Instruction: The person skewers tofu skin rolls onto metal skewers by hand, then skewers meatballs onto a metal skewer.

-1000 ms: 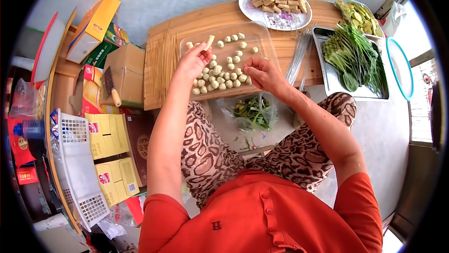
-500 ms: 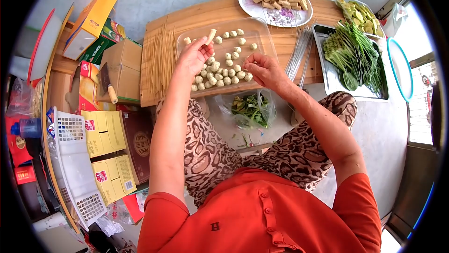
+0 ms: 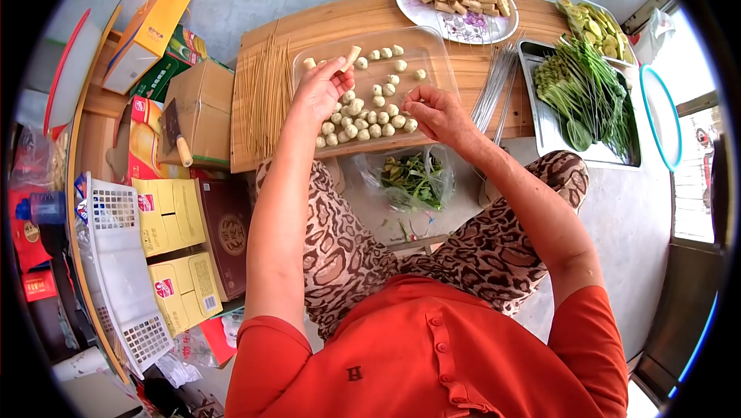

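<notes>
Between the fingertips of my left hand [image 3: 320,90] is a short beige roll [image 3: 351,58], tilted upward over the left part of a clear plastic tray [image 3: 434,51]. My right hand [image 3: 438,115] hovers at the tray's right side, thumb and fingers pinched together; whatever they hold is too small to make out. Several pale speckled balls [image 3: 375,118] lie in the tray, clustered toward its near edge, with others scattered farther back. Another beige piece [image 3: 309,63] rests at the tray's far left, just beyond my left hand.
Thin wooden sticks [image 3: 262,101] cover the table's left end; metal skewers [image 3: 492,86] lie right of the tray. Behind stands an oval plate [image 3: 413,15] of beige rolls. A metal tray [image 3: 531,98] holds greens [image 3: 579,86]. Below hangs a bag of leaves [image 3: 413,182]. Boxes [image 3: 204,109] crowd the left.
Both hands stay in nearly the same places. The roll in my left hand has tilted slightly and shifted a little to the right.
</notes>
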### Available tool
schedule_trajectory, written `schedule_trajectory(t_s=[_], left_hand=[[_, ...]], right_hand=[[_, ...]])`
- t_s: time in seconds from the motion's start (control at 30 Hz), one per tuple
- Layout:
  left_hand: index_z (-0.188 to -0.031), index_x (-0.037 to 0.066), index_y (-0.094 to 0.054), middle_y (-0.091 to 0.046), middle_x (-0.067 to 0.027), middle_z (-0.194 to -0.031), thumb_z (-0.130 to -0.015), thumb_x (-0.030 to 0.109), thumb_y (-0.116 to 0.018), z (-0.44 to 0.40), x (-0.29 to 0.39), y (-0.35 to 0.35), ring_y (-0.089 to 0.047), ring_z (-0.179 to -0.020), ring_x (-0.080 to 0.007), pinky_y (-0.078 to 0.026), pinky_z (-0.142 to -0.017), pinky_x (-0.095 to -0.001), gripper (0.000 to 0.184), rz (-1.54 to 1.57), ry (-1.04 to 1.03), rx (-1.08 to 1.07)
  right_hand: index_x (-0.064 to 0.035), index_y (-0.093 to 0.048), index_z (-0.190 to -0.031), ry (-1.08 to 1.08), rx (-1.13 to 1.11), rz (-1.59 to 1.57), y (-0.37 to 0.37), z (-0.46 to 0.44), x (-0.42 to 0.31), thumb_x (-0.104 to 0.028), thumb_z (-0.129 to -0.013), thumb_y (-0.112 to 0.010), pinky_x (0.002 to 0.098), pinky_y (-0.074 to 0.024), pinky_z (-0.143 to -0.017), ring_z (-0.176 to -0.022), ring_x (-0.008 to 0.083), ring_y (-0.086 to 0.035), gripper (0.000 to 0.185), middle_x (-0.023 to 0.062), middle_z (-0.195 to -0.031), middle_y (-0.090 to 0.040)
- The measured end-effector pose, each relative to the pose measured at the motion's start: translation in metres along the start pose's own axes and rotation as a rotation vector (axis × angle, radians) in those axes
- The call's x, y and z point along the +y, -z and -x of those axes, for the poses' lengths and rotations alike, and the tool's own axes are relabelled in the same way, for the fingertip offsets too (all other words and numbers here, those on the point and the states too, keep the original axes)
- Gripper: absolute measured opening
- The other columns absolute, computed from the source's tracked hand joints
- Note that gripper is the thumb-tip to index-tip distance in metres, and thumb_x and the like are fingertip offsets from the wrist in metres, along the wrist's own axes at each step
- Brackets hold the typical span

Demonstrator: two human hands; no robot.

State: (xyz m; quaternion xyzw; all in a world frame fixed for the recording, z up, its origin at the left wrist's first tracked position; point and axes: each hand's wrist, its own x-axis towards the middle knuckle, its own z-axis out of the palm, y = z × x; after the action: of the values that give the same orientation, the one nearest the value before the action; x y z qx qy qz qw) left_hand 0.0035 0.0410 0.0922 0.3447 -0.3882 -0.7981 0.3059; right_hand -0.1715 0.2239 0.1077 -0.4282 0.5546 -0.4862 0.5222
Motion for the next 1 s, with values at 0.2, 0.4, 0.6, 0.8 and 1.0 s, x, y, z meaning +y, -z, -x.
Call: schedule_trajectory(t_s=[0.2,0.4,0.6,0.8,1.0], left_hand=[[-0.091,0.000,-0.059,-0.061,-0.0089,-0.084,-0.084,0.012,-0.065,-0.0013,-0.0005,0.0025,-0.057,-0.074,-0.0141,-0.051,-0.068,-0.0251,0.015,-0.024,-0.004,-0.020],[-0.092,0.000,-0.060,-0.061,-0.0082,-0.083,-0.084,0.012,-0.065,-0.0033,-0.0023,0.0054,-0.057,-0.072,-0.0137,-0.051,-0.067,-0.0252,0.015,-0.032,0.002,-0.010],[-0.092,0.001,-0.060,-0.061,-0.0062,-0.078,-0.086,0.013,-0.063,-0.0027,-0.0029,0.0038,-0.058,-0.068,-0.0133,-0.051,-0.064,-0.0255,0.014,-0.087,0.000,-0.018],[-0.093,0.001,-0.060,-0.061,-0.0055,-0.078,-0.085,0.014,-0.063,-0.0014,-0.0033,-0.0004,-0.058,-0.067,-0.0120,-0.051,-0.063,-0.0251,0.016,-0.115,0.030,-0.027],[-0.096,0.002,-0.060,-0.062,-0.0062,-0.080,-0.085,0.014,-0.064,-0.0001,-0.0057,-0.0008,-0.059,-0.070,-0.0114,-0.052,-0.064,-0.0245,0.017,-0.143,0.049,-0.097]], right_hand=[[-0.0039,-0.055,-0.085,-0.004,0.002,0.014,-0.0001,-0.0010,0.0005,-0.017,-0.093,-0.052,0.0215,-0.0283,-0.040,-0.045,0.0035,-0.038,0.015,-0.0054,-0.056,-0.043],[-0.0035,-0.055,-0.086,-0.013,0.001,0.026,-0.0003,-0.0005,-0.0004,-0.016,-0.092,-0.052,0.0218,-0.0287,-0.040,-0.045,0.0035,-0.038,0.015,-0.0055,-0.056,-0.043],[-0.0029,-0.056,-0.087,0.008,0.005,0.059,0.0013,-0.0036,0.0064,-0.016,-0.091,-0.053,0.0216,-0.0289,-0.040,-0.045,0.0034,-0.039,0.014,-0.0052,-0.055,-0.043],[-0.0030,-0.056,-0.088,0.011,0.010,0.075,0.0000,-0.0025,0.0037,-0.016,-0.092,-0.052,0.0217,-0.0285,-0.040,-0.045,0.0037,-0.038,0.015,-0.0048,-0.054,-0.043],[-0.0030,-0.056,-0.087,0.007,0.016,0.069,-0.0006,-0.0030,0.0031,-0.017,-0.092,-0.052,0.0226,-0.0284,-0.041,-0.045,0.0041,-0.039,0.015,-0.0044,-0.053,-0.043]])
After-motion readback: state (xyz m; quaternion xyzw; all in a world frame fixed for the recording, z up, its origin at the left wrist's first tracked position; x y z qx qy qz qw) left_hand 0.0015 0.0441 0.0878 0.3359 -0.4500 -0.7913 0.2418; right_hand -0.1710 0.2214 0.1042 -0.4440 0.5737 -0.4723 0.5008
